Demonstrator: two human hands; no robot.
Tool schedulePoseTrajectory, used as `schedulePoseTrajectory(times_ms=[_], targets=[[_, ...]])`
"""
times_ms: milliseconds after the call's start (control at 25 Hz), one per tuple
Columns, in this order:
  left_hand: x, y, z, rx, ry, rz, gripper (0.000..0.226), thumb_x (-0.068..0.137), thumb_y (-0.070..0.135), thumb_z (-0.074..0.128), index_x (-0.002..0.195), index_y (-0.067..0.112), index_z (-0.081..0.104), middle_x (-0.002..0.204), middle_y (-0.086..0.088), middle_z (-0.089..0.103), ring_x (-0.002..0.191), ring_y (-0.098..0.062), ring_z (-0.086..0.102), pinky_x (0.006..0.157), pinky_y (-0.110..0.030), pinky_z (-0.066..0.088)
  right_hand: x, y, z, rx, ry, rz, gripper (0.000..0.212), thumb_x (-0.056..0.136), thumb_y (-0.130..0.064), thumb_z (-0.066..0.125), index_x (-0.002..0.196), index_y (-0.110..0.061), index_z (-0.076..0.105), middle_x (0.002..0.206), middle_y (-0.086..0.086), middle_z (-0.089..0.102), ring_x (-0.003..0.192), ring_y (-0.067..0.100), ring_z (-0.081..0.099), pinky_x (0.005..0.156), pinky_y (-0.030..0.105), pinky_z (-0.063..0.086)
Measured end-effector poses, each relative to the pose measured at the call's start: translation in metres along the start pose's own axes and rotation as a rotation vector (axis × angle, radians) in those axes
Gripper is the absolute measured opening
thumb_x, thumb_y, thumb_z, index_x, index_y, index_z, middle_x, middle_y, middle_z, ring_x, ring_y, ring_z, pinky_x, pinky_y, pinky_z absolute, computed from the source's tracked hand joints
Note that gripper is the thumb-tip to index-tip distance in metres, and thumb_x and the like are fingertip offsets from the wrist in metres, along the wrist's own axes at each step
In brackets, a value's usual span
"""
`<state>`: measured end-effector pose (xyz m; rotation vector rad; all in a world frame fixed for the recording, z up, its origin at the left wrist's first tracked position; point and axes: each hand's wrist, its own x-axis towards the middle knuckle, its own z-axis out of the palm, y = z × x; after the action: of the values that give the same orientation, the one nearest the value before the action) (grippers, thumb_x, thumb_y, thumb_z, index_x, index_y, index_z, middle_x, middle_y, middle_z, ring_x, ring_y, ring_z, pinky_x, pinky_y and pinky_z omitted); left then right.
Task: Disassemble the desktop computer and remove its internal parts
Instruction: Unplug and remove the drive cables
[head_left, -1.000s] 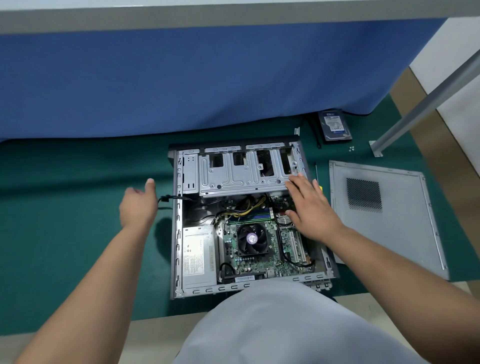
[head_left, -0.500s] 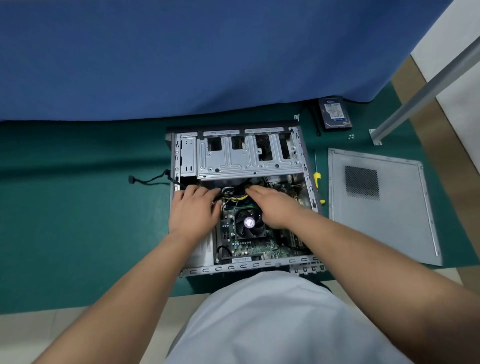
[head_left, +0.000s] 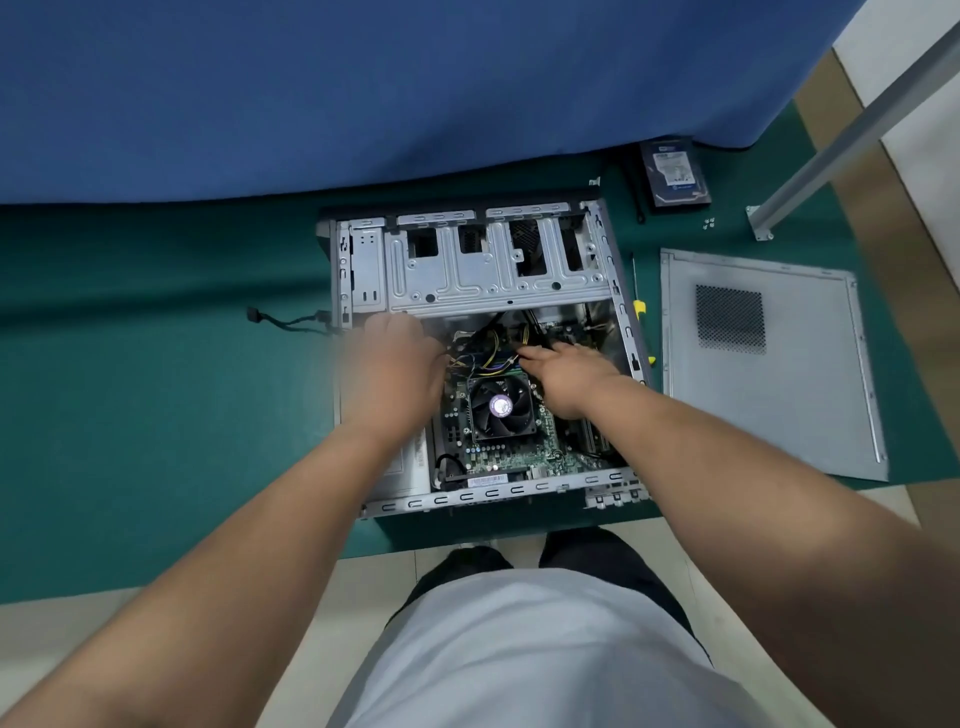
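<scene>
The desktop computer lies on its side on the green mat in front of me, side panel already off and set down to its right, with a hard drive parked further back near the blue cloth. Both my hands are down inside the case, just below the drive cage, at the tangle of yellow and black cables above the CPU fan. My left hand is blurred with motion, so I cannot tell how its fingers sit or whether they have anything. My right hand reaches in with fingers stretched towards the wire bundle, and I cannot tell whether the tips are pinching a plug

I judge the step in hand is freeing the power leads from the motherboard before anything bigger comes out. To do it well, I should take each connector by its plastic body, never the wires, press the latch fully, and pull straight up off the board. One hand should steady the board or the case so nothing flexes. I should keep knuckles clear of the fan and the sharp cage edge. The screwdriver lies just beside the case on the right, close by for the screws later
</scene>
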<state>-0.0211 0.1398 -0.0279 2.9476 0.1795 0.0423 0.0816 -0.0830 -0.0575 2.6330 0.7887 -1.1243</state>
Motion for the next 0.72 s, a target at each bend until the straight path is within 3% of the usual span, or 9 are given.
schedulePoseTrajectory(times_ms=[160, 320, 440, 560, 640, 720], targets=[[0.002, -0.005, 0.006, -0.06, 0.044, 0.095, 0.022, 0.099, 0.039, 0.06, 0.093, 0.025, 0.076, 0.157, -0.003, 0.041, 0.149, -0.028, 0.029, 0.12, -0.048, 0.02, 0.002, 0.002, 0.007, 0.058, -0.025, 0.016, 0.096, 0.083, 0.006, 0.045, 0.162, -0.038, 0.012, 0.167, -0.024, -0.007, 0.157, 0.022, 0.005, 0.125, 0.044, 0.005], [0.007, -0.007, 0.01, -0.102, -0.005, 0.111, 0.025, 0.1, 0.038, 0.054, 0.099, 0.024, 0.076, 0.162, 0.003, 0.039, 0.153, -0.017, 0.03, 0.125, -0.042, 0.02, 0.005, 0.006, 0.013, 0.103, 0.006, -0.003, 0.094, 0.084, 0.004, 0.047, 0.161, -0.041, 0.017, 0.166, -0.027, -0.003, 0.157, 0.022, 0.009, 0.124, 0.045, 0.01], [0.008, -0.007, 0.01, -0.108, 0.006, 0.103, 0.024, 0.099, 0.036, 0.056, 0.101, 0.024, 0.077, 0.161, 0.005, 0.041, 0.152, -0.015, 0.031, 0.125, -0.043, 0.019, 0.005, 0.006, 0.018, 0.212, 0.109, -0.003, 0.088, 0.084, 0.006, 0.047, 0.157, -0.041, 0.031, 0.166, -0.027, 0.012, 0.154, 0.023, 0.018, 0.123, 0.048, 0.019], [0.008, -0.007, 0.01, -0.091, 0.031, 0.105, 0.025, 0.099, 0.038, 0.055, 0.106, 0.028, 0.077, 0.16, 0.007, 0.042, 0.151, -0.014, 0.031, 0.127, -0.044, 0.008, 0.011, 0.0, 0.023, 0.414, 0.354, -0.008, 0.055, 0.096, -0.006, 0.049, 0.144, -0.033, 0.054, 0.155, -0.014, 0.045, 0.139, 0.024, 0.041, 0.118, 0.046, 0.034], [0.007, -0.008, 0.012, -0.094, 0.055, 0.116, 0.026, 0.099, 0.038, 0.055, 0.111, 0.031, 0.076, 0.16, 0.007, 0.043, 0.151, -0.014, 0.033, 0.128, -0.042, 0.006, 0.022, -0.007, 0.016, 0.542, 0.478, 0.047, 0.025, 0.102, -0.018, 0.052, 0.123, -0.02, 0.066, 0.131, 0.004, 0.063, 0.122, 0.029, 0.055, 0.106, 0.042, 0.046], [0.008, -0.009, 0.016, -0.107, 0.074, 0.135, 0.027, 0.099, 0.04, 0.055, 0.114, 0.032, 0.076, 0.158, 0.006, 0.045, 0.15, -0.015, 0.035, 0.128, -0.042, 0.006, 0.039, -0.009, 0.006, 0.555, 0.535, 0.1, 0.01, 0.099, -0.019, 0.055, 0.099, -0.013, 0.063, 0.1, 0.011, 0.064, 0.102, 0.034, 0.064, 0.088, 0.035, 0.051]])
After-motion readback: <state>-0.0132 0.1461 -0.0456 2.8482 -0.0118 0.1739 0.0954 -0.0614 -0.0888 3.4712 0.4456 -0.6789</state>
